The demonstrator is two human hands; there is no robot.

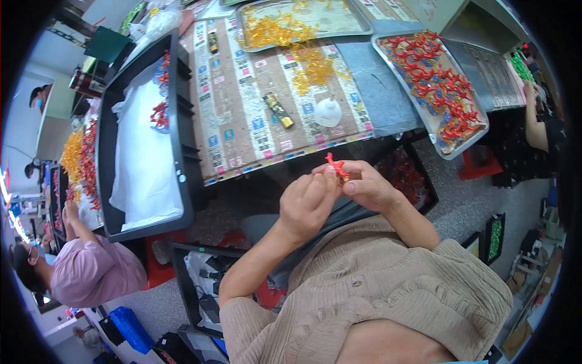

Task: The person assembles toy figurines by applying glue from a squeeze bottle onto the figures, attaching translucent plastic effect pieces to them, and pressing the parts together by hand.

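Observation:
In front of my body, past the table's near edge, both hands meet around a small red plastic figure (334, 162) with branching limbs. My left hand (308, 205) is closed, its thumb and fingertips pinching the figure's lower part. From the other side my right hand (371, 185) grips it between thumb and curled fingers. A bit of yellow shows beneath the red, mostly hidden by the fingers. Straight ahead on the table lie a white rounded bottle (328, 113) and a black-and-gold tube (278, 110).
A black tray (189, 145) lined with white sheet holds red-and-blue pieces at left. Yellow pieces (315, 65) spill from a metal tray (367, 29) at the back. Another metal tray (449, 153) carries red-and-blue pieces at right. Co-workers sit at left (97, 273) and right (536, 130).

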